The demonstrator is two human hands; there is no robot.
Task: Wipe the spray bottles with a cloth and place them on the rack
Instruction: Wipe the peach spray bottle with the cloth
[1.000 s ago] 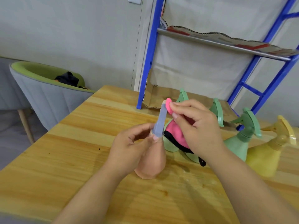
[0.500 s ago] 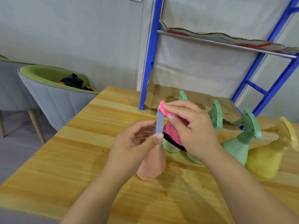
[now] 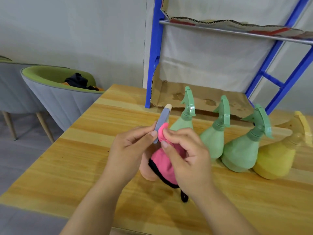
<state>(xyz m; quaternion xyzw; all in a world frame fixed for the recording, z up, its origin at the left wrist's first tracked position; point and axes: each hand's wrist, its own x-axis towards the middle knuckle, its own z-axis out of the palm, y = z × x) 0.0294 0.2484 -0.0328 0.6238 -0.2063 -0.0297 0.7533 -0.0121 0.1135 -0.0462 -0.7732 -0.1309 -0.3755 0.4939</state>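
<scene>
A peach spray bottle (image 3: 147,172) with a grey-blue trigger head stands on the wooden table (image 3: 71,160) in front of me. My left hand (image 3: 130,150) pinches its trigger head between thumb and fingers. My right hand (image 3: 184,155) holds a pink cloth (image 3: 162,160) with black trim and presses a fold of it against the trigger's lower part. Three green spray bottles (image 3: 184,122) (image 3: 213,138) (image 3: 243,151) and a yellow one (image 3: 277,156) stand in a row to the right. The blue rack (image 3: 153,53) rises behind them.
Torn cardboard (image 3: 201,97) lines the rack's lower shelf; another cardboard sheet lies on the upper shelf (image 3: 237,29). A grey and green armchair (image 3: 55,92) holding dark clothing stands left of the table. The table's near edge runs along the bottom of the view.
My right hand has slid the pink cloth down the trigger head, from its tip to its lower part. The trigger's pale tip now shows. The view shifted slightly.
</scene>
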